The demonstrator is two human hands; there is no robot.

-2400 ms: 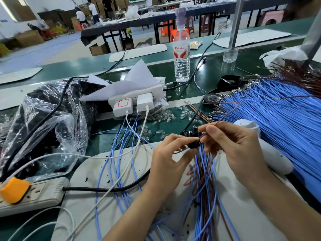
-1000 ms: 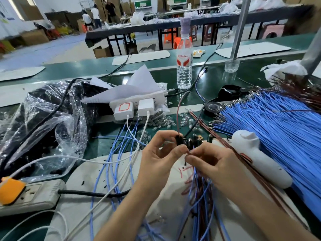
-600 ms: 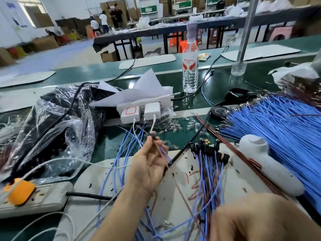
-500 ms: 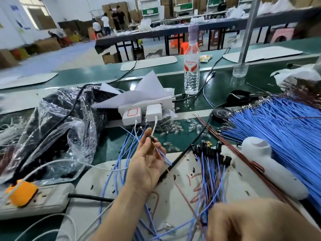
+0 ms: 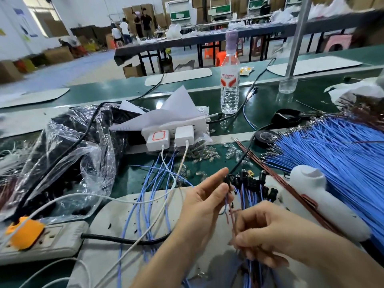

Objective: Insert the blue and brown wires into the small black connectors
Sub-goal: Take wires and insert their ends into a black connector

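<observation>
At lower centre of the frame, the left hand (image 5: 204, 204) pinches a black connector (image 5: 228, 179) between thumb and forefinger. Just below and to the right, the right hand (image 5: 270, 231) grips a brown wire (image 5: 231, 213) that runs up toward it. Blue wires (image 5: 332, 159) fan across the desk (image 5: 259, 109) at right.

A factory assembly hall: long green workbenches (image 5: 124, 88) run across it, cardboard boxes (image 5: 160, 18) are stacked along the far wall, and people (image 5: 145, 21) stand by them, far back on the left. A big sheaf of blue wires (image 5: 332, 154) lies on the near bench at right.
</observation>
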